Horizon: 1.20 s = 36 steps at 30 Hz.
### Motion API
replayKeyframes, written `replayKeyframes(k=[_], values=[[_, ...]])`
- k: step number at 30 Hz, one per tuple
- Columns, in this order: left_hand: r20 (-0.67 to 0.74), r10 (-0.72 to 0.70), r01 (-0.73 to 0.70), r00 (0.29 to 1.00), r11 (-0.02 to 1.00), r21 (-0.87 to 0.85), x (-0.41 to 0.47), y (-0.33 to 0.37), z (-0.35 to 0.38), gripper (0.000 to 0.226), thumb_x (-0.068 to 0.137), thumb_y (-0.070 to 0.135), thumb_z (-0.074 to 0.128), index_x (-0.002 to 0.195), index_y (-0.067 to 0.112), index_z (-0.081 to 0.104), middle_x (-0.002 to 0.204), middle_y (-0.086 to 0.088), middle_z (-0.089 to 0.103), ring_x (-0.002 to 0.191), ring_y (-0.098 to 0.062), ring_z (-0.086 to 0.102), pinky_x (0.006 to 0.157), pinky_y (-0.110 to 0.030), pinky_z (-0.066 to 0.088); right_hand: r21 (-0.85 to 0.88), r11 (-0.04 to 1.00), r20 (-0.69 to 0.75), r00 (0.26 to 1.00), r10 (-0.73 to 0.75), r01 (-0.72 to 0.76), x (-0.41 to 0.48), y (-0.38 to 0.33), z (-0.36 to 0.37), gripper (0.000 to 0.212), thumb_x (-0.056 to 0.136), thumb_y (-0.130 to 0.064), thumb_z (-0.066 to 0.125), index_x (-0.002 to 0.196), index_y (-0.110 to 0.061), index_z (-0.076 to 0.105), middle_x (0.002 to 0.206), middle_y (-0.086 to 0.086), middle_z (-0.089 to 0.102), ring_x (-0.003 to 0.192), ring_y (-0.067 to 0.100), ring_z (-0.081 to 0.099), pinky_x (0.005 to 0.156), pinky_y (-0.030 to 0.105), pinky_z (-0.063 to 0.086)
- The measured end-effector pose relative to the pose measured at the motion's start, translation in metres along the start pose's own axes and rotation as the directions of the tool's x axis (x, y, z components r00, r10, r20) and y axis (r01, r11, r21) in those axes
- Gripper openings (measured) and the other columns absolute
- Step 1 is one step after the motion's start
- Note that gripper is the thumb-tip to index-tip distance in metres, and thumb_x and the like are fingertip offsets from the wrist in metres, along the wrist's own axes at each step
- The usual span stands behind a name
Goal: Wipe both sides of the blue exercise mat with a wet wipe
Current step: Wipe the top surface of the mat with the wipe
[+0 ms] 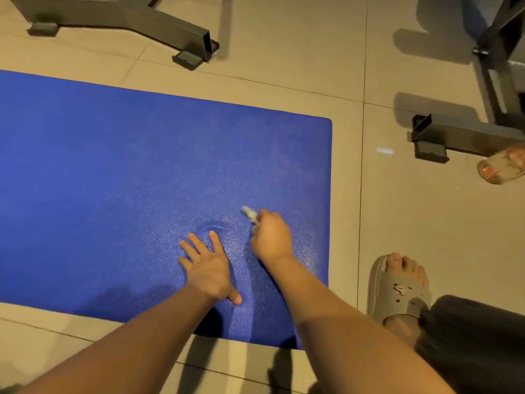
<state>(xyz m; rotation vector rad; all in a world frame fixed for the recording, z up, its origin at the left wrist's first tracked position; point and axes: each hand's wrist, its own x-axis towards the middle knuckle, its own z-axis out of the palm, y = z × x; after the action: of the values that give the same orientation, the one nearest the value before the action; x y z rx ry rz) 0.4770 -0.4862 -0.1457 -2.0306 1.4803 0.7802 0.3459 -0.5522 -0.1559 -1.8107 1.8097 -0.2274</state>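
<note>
Leftmost, the blue exercise mat [119, 172] runs out of view, lying flat on the tiled floor [380, 211] with a dark metal frame foot [133, 21] beyond its far edge. Its long axis goes left to right across the view, slanting slightly away toward the right, and its short end with rounded corners faces right. Near that end, the left hand [207, 268] lies flat on the mat, fingers straight and spread, pressing down. A shallow ring-shaped dent just past the fingertips suggests a soft, springy foam that gives under light pressure. Beside it, the wet wipe [250, 214] shows as a small crumpled pale wad touching the mat, pinched in the curled fingers of the right hand [271, 237]. The mat looks light, limp and grippy-textured rather than slippery, so it would likely drag or ripple under the wipe unless pinned. For turning it over, the free right end or the near long edge seems the best hold. Further right, a foot in a tan sandal [397, 297] rests on the floor just off the mat's end.
</note>
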Motion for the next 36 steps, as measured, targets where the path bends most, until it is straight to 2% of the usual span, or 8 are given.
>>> replayKeyframes(k=[5,10,14,18,22,30,33,36], values=[[0.032,0.005,-0.005,0.999,1.0,0.004,0.004,-0.005,0.0,0.174,0.046,0.068,0.092,0.151,0.007,-0.032,0.153,-0.043,-0.026,0.144,-0.062,-0.019,0.119,-0.068,0.01,-0.071,0.991,0.075,0.992,-0.104,0.11,0.015,0.008,-0.007,0.023,0.094,-0.016,0.058,0.117,-0.013,0.055,0.112,0.013,0.059,0.091,0.035,0.061,0.069,0.039,0.047],[0.039,-0.008,0.007,0.999,1.0,0.017,0.005,-0.001,-0.001,0.175,0.046,0.067,0.092,0.149,0.003,-0.033,0.152,-0.045,-0.025,0.142,-0.064,-0.017,0.118,-0.07,0.012,-0.085,0.99,-0.086,0.99,0.108,-0.115,0.033,0.079,-0.052,0.017,0.093,-0.016,0.056,0.109,-0.01,0.057,0.107,0.017,0.058,0.087,0.039,0.059,0.063,0.036,0.037],[0.041,-0.012,0.012,0.999,1.0,0.012,0.007,0.0,-0.001,0.176,0.045,0.065,0.093,0.149,0.002,-0.034,0.151,-0.046,-0.025,0.142,-0.065,-0.017,0.117,-0.071,0.012,-0.053,0.973,-0.177,0.961,0.214,-0.226,0.027,0.082,-0.057,0.017,0.094,-0.015,0.054,0.109,-0.007,0.057,0.106,0.019,0.059,0.084,0.04,0.06,0.062,0.035,0.035],[0.037,-0.021,0.021,0.999,1.0,0.011,0.009,0.002,-0.002,0.178,0.043,0.066,0.094,0.148,0.002,-0.034,0.151,-0.047,-0.024,0.142,-0.066,-0.016,0.116,-0.072,0.014,-0.069,0.997,-0.05,0.999,0.019,-0.022,-0.006,0.034,-0.02,0.021,0.096,-0.012,0.049,0.114,-0.011,0.059,0.108,0.017,0.058,0.089,0.039,0.061,0.065,0.035,0.034],[0.036,-0.03,0.029,0.999,0.999,0.015,0.008,0.003,-0.003,0.178,0.042,0.067,0.094,0.149,0.001,-0.033,0.151,-0.047,-0.023,0.142,-0.066,-0.014,0.116,-0.072,0.015,-0.124,0.971,0.131,0.973,-0.19,0.207,-0.025,0.016,0.002,0.02,0.096,-0.013,0.051,0.115,-0.013,0.057,0.11,0.011,0.055,0.09,0.034,0.061,0.066,0.037,0.041],[0.05,-0.025,0.024,0.998,1.0,0.005,0.009,0.003,-0.003,0.181,0.04,0.065,0.095,0.148,0.003,-0.036,0.15,-0.047,-0.026,0.141,-0.066,-0.017,0.116,-0.073,0.013,-0.121,0.989,-0.124,0.99,0.068,-0.083,0.03,0.11,-0.068,0.012,0.093,-0.016,0.058,0.102,-0.009,0.062,0.102,0.016,0.059,0.085,0.039,0.059,0.065,0.039,0.043],[0.048,-0.028,0.027,0.998,1.0,0.009,0.008,0.003,-0.003,0.181,0.04,0.065,0.095,0.148,0.002,-0.036,0.15,-0.047,-0.025,0.141,-0.066,-0.016,0.116,-0.073,0.013,-0.098,0.99,-0.168,0.982,0.086,-0.103,0.028,0.102,-0.065,0.009,0.092,-0.011,0.056,0.097,-0.006,0.061,0.099,0.017,0.059,0.082,0.039,0.058,0.065,0.04,0.043],[0.053,-0.029,0.028,0.998,1.0,0.009,0.008,0.003,-0.004,0.18,0.04,0.065,0.095,0.148,0.002,-0.035,0.151,-0.047,-0.025,0.141,-0.066,-0.016,0.116,-0.073,0.013,-0.099,0.995,-0.142,0.99,-0.012,-0.002,-0.001,0.082,-0.041,0.013,0.091,-0.013,0.053,0.099,-0.006,0.061,0.099,0.017,0.06,0.084,0.039,0.06,0.066,0.041,0.044]])
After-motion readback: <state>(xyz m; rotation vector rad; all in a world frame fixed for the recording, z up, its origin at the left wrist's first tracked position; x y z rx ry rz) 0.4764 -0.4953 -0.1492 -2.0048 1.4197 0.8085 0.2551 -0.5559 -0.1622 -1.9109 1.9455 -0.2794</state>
